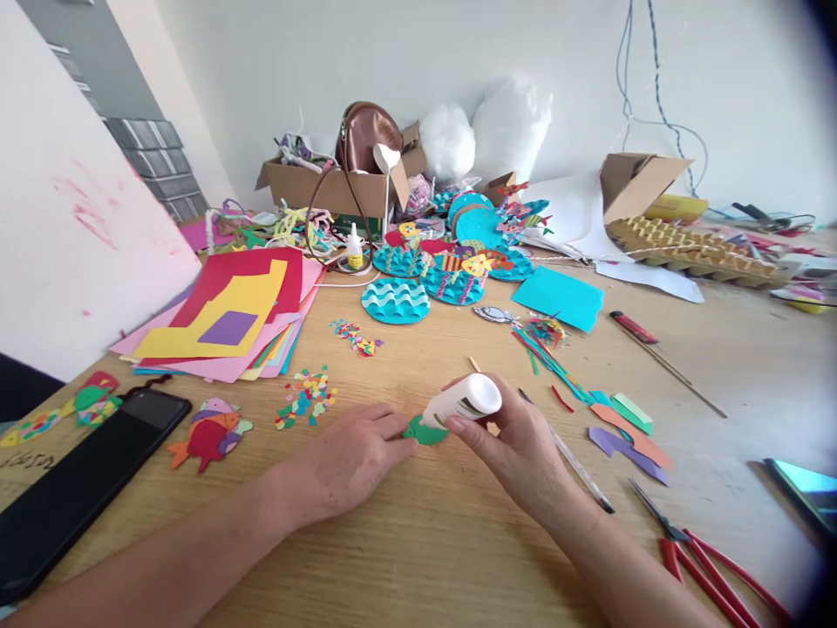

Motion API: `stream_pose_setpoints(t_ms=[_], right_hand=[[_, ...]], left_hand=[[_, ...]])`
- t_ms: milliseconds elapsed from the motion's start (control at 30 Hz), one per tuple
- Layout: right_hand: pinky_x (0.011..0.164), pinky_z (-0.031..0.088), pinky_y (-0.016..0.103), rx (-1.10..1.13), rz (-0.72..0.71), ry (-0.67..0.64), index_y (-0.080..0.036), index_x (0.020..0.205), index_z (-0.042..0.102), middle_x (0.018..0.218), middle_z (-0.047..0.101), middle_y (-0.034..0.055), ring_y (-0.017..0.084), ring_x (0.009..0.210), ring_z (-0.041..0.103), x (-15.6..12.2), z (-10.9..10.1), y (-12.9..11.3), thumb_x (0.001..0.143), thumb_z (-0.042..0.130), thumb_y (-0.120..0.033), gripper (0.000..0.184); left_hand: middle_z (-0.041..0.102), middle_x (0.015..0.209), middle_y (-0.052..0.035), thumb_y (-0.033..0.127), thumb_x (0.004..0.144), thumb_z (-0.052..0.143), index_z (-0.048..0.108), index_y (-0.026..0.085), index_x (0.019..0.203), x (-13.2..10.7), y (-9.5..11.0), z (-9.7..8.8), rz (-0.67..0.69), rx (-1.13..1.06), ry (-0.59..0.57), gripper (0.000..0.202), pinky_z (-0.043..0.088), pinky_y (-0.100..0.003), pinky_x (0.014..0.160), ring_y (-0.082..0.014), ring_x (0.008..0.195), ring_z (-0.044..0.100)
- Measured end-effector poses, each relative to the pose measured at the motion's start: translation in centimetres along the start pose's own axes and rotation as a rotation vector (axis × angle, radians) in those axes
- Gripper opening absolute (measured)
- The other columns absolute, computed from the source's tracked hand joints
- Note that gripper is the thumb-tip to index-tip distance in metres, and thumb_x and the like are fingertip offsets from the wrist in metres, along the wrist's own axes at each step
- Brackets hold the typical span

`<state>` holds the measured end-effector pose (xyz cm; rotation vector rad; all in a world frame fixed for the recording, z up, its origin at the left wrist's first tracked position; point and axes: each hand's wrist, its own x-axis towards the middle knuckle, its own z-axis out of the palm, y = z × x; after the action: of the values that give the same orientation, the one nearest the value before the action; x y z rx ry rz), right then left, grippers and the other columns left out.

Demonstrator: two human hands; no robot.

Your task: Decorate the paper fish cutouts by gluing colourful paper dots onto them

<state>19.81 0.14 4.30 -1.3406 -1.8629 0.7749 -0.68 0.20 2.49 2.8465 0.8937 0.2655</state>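
Observation:
A white glue bottle [466,399] is tipped over in my right hand [523,445], its base turned up toward me. Its nozzle end points down at a small green paper fish [428,432] on the wooden table; whether it touches the paper is hidden. The fingertips of my left hand [357,453] grip the fish's left edge and steady it. Left of that hand lies a scatter of coloured paper dots [307,397]. A pen [585,475] lies beside my right wrist.
Red-handled scissors [693,549] lie at front right, near paper scraps [631,436]. A phone [91,480] and several paper fish [209,433] are at left. Coloured sheets [228,314], blue sea decorations [396,301] and a cardboard box [333,187] stand farther back.

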Motion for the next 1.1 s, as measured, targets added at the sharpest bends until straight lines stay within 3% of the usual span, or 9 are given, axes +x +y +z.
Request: stream_pose_setpoints(t_ms=[367, 767, 1100], right_hand=[[0.054, 0.04, 0.028, 0.016, 0.002, 0.048, -0.02, 0.093, 0.054, 0.081, 0.062, 0.0049, 0.018, 0.069, 0.055, 0.1, 0.0, 0.3, 0.077, 0.056, -0.044, 0.029], [0.051, 0.035, 0.023, -0.063, -0.026, 0.093, -0.018, 0.076, 0.051, 0.065, 0.055, -0.001, 0.011, 0.056, 0.045, 0.4, -0.3, -0.1, 0.074, 0.058, -0.044, 0.026], [0.052, 0.035, 0.022, -0.109, -0.091, 0.082, -0.019, 0.075, 0.05, 0.067, 0.054, -0.0012, 0.013, 0.06, 0.048, 0.6, -0.1, -0.3, 0.075, 0.059, -0.04, 0.023]], left_hand=[[0.056, 0.092, -0.0038, 0.017, 0.09, 0.037, 0.055, 0.017, 0.1, 0.1, 0.1, 0.3, 0.009, 0.036, 0.019, 0.021, 0.04, -0.031, 0.081, -0.018, 0.089, 0.049], [0.057, 0.1, -0.0046, 0.013, 0.089, 0.035, 0.057, 0.018, 0.098, -0.2, -0.7, 1.3, 0.042, 0.025, 0.088, 0.024, 0.042, -0.034, 0.083, -0.0192, 0.096, 0.049], [0.057, 0.105, -0.0053, 0.013, 0.09, 0.035, 0.057, 0.018, 0.1, -0.1, -0.4, 0.7, 0.033, 0.027, 0.079, 0.025, 0.044, -0.034, 0.084, -0.0193, 0.098, 0.05]])
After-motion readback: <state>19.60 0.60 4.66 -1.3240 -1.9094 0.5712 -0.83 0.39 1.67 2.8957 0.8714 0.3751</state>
